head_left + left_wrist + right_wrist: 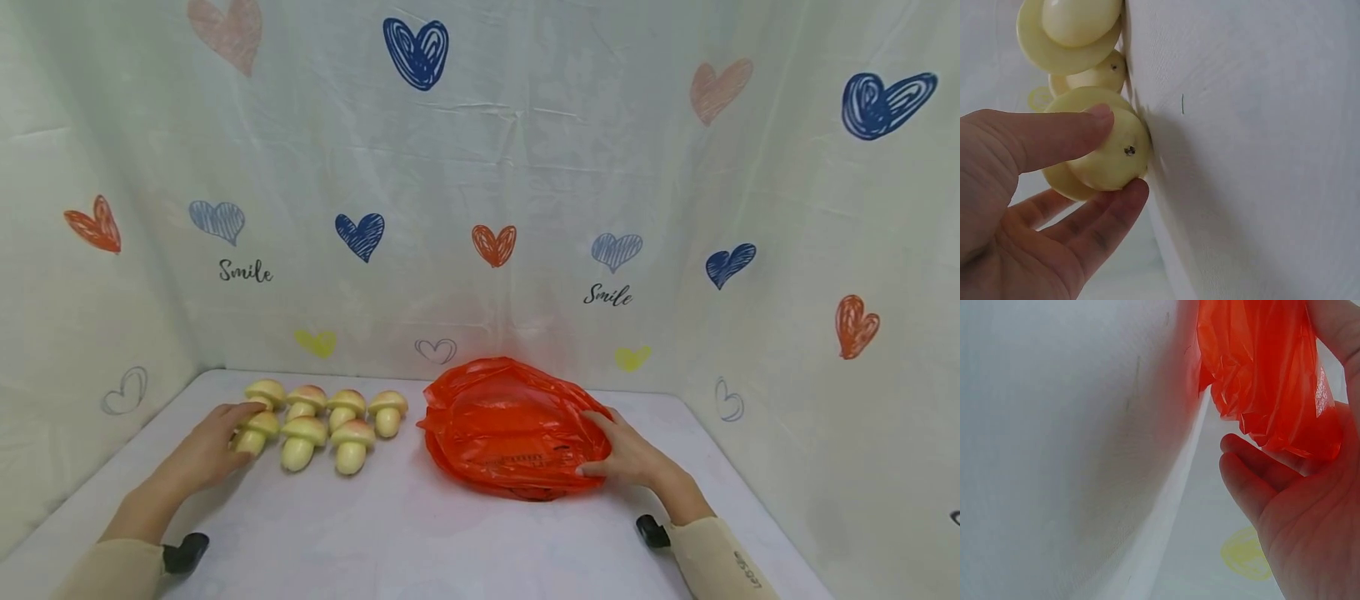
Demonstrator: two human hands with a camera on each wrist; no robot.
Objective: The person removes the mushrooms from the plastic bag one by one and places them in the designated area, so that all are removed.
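Observation:
My left hand (207, 447) grips a toy mushroom (258, 431) at the front left of a group, thumb over its pale stem and fingers below. The left wrist view shows that mushroom (1124, 139) close to the table, a small dark mark on its stem end. Beside and behind it stand several more mushrooms (351, 442), with yellow-pink caps and cream stems. A crumpled red plastic bag (510, 425) lies right of centre. My right hand (633, 450) holds the bag's right end between spread thumb and fingers; some fingers are behind the bag (1266, 369) in the right wrist view.
A white cloth covers the table (375, 533). Behind and at both sides hangs a pale curtain (555, 183) printed with hearts and "Smile". A black wrist device (186, 553) sits on the left sleeve, another black device (652, 532) on the right.

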